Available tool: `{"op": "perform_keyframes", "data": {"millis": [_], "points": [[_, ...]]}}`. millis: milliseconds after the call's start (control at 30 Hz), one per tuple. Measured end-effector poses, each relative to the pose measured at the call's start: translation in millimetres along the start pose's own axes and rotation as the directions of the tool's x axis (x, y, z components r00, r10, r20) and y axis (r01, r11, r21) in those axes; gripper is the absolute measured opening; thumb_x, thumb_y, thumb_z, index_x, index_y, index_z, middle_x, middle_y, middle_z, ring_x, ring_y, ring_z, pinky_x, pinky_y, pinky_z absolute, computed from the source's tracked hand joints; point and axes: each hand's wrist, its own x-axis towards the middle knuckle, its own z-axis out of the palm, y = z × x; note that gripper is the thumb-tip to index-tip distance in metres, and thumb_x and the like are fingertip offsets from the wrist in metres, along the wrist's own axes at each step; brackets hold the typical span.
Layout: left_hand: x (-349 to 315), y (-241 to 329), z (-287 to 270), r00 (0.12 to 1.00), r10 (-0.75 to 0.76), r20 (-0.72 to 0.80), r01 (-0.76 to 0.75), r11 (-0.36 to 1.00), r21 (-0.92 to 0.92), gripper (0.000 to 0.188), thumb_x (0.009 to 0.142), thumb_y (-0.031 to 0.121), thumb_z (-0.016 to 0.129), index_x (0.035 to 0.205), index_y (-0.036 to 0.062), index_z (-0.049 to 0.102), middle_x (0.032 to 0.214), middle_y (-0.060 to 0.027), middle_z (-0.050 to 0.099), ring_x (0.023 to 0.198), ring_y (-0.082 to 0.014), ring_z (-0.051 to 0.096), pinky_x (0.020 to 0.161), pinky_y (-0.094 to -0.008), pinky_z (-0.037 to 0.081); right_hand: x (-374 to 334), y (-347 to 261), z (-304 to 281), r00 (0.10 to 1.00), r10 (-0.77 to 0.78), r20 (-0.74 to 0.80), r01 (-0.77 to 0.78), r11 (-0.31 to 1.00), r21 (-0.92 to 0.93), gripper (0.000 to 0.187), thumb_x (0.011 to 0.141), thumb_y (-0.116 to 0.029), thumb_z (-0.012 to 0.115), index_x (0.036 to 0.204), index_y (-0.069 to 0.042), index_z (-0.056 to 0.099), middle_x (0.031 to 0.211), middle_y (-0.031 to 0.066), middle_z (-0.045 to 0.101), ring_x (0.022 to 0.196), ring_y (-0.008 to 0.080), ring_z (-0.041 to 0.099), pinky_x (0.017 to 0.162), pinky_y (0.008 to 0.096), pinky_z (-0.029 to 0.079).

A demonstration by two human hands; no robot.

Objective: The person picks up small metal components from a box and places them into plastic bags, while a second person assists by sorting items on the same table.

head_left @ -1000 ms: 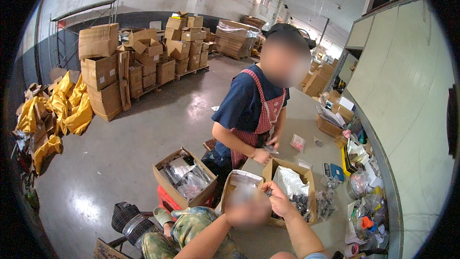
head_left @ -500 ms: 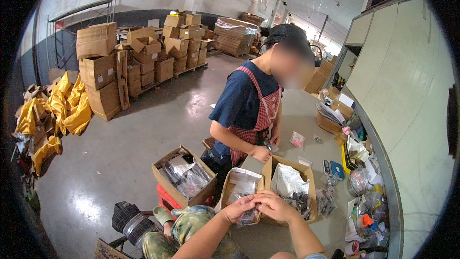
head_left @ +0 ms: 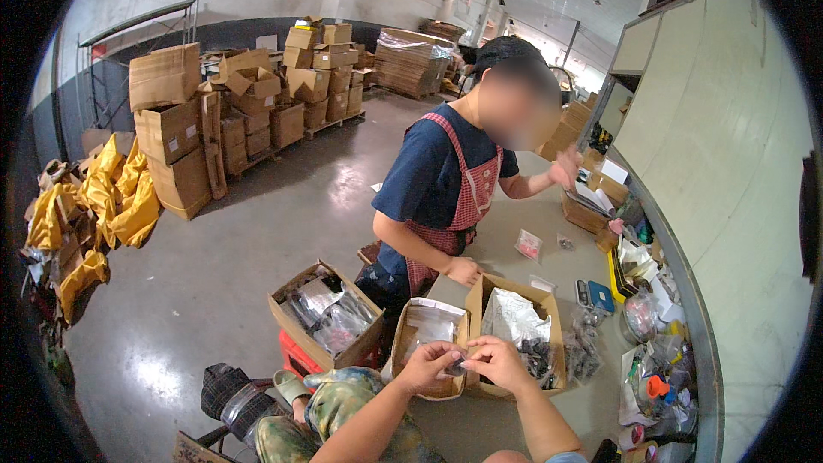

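My left hand and my right hand meet over the front of two open cardboard boxes. Both pinch a small clear plastic bag between their fingertips; something dark shows in it, too small to name. Under my left hand, the narrower box holds clear plastic bags. Beside it, below my right hand, the larger box contains a crumpled white sheet and a pile of small dark parts. My fingers cover part of both boxes' front.
Across the table stands a co-worker in a checked apron, one hand by the larger box, the other raised. Packed bags fill another box on a red stool. A small scale, bagged parts and clutter line the right side.
My hands have moved slightly apart at the fingertips, with the bag showing between them. The co-worker's far hand has risen from the apron toward the shelf side.
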Motion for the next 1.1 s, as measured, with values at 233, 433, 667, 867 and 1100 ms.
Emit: {"op": "perform_keyframes", "data": {"millis": [233,433,667,867,1100], "points": [[0.6,-4.5,-0.6,0.983,0.115,-0.143,-0.095,0.985,0.142,0.019,0.089,0.018,0.061,0.096,0.0004,0.064,0.087,-0.0004,0.065,0.078,-0.0079,0.057,0.064,-0.0261,0.050,-4.8,9.7,4.7,0.962,0.274,0.021,-0.275,0.960,0.046,0.016,0.072,-0.011,0.075,0.074,0.002,0.067,0.070,0.0073,0.066,0.060,0.0088,0.057,0.055,0.0243,0.045],[4.0,-9.3,0.3,0.980,0.156,-0.122,-0.117,0.952,0.282,0.017,0.089,0.017,0.060,0.092,0.0011,0.064,0.084,0.0012,0.063,0.076,-0.0073,0.056,0.069,-0.0250,0.047,-15.6,38.1,20.1,0.971,0.239,-0.031,-0.234,0.966,0.110,0.016,0.074,-0.009,0.074,0.071,0.002,0.064,0.066,0.0021,0.063,0.059,0.0057,0.052,0.054,0.0227,0.043],[-2.4,0.8,10.7,0.978,0.078,-0.194,-0.014,0.950,0.312,0.017,0.090,0.019,0.059,0.091,0.0028,0.062,0.080,0.0012,0.060,0.074,-0.0071,0.054,0.068,-0.0249,0.046,-18.4,39.6,25.6,0.972,0.215,-0.097,-0.192,0.960,0.204,0.013,0.076,-0.008,0.072,0.078,0.001,0.062,0.067,-0.0014,0.058,0.060,0.0042,0.048,0.054,0.0213,0.041],[-0.7,-5.1,5.5,0.965,0.258,-0.053,-0.172,0.769,0.616,0.017,0.090,0.018,0.057,0.089,0.0018,0.061,0.076,-0.0028,0.059,0.072,-0.0100,0.052,0.068,-0.0271,0.045,-15.3,37.8,29.5,0.988,0.150,-0.018,-0.145,0.973,0.180,0.014,0.080,-0.010,0.067,0.083,0.000,0.057,0.070,-0.0009,0.055,0.062,0.0053,0.047,0.055,0.0223,0.041],[1.1,-4.5,5.1,0.956,0.293,0.014,-0.235,0.738,0.633,0.015,0.088,0.015,0.060,0.090,0.0001,0.061,0.078,-0.0045,0.060,0.071,-0.0101,0.053,0.066,-0.0260,0.045,-13.2,27.7,22.8,1.000,-0.028,-0.009,0.028,0.997,0.075,0.012,0.080,-0.007,0.064,0.080,0.001,0.055,0.074,0.0047,0.053,0.066,0.0119,0.049,0.058,0.0260,0.041]]}}
